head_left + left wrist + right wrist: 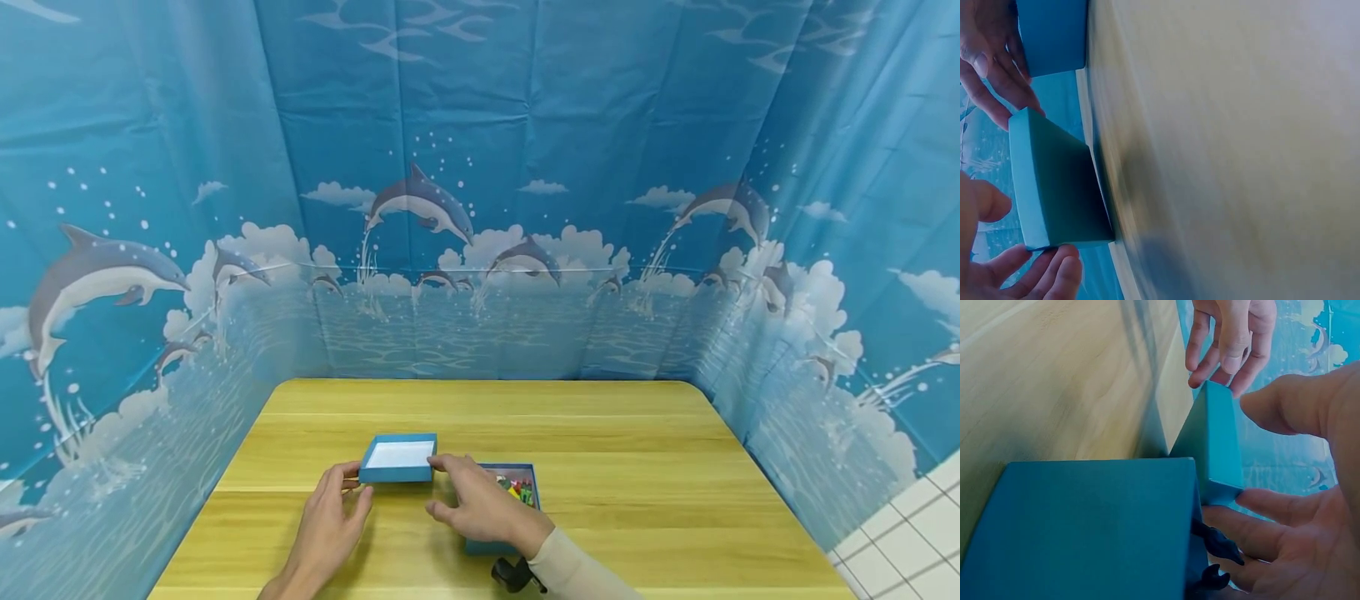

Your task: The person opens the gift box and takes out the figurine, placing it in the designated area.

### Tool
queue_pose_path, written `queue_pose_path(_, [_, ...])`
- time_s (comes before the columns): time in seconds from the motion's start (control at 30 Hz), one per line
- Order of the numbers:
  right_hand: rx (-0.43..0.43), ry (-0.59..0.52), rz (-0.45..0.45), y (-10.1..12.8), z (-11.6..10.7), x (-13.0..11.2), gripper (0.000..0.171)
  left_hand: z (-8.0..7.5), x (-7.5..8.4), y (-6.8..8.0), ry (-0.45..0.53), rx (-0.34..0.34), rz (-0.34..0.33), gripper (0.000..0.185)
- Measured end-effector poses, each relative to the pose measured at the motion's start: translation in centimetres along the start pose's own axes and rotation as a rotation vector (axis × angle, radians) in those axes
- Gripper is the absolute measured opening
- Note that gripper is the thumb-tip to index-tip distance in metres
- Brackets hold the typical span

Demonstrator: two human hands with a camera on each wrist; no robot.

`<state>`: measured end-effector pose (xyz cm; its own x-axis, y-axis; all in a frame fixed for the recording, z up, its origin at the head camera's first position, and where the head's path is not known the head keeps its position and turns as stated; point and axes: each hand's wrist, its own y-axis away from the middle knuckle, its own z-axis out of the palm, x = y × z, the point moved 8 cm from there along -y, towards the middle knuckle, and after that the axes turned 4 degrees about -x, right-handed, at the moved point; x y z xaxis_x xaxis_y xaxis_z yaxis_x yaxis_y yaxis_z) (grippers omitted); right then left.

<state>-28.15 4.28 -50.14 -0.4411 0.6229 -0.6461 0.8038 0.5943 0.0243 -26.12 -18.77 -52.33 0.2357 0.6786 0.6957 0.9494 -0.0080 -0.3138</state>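
Note:
A shallow blue box lid (396, 475), white inside, hangs just above the table with its hollow side up. At its left end, fingers of my left hand (327, 521) touch it, the thumb standing apart. Fingertips of my right hand (480, 502) touch the lid's right end, that thumb also clear of it. Under and behind the right forearm is a deeper blue box (491, 547) with small colourful pieces (521, 490) in it, partly hidden. Two dark claw-like pieces (1217, 544) poke past the box's edge in the right wrist view.
The yellow wood-grain table (637, 500) bears the deeper box. A blue dolphin-print curtain (480, 333) closes off the back and both sides. White tiles (918, 533) show at the lower right. Part of a black wrist device (513, 575) sits by the right sleeve.

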Motion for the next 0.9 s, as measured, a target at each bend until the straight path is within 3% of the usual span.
queue_pose_path(0.23, [-0.032, 0.074, -0.062, -0.1, 0.5, -0.1, 0.065, 0.3, -0.4, 0.2, -0.038, -0.041, -0.043, 0.038])
queue_pose_path(0.43, [-0.045, 0.134, -0.020, 0.0, 1.1, 0.0, 0.064, 0.5, -0.7, 0.2, -0.076, -0.061, -0.067, 0.034])
queue_pose_path(0.9, [-0.076, 0.114, -0.055, 0.0, 0.9, 0.2, 0.060, -0.1, -0.7, 0.4, -0.176, 0.007, -0.085, 0.031])
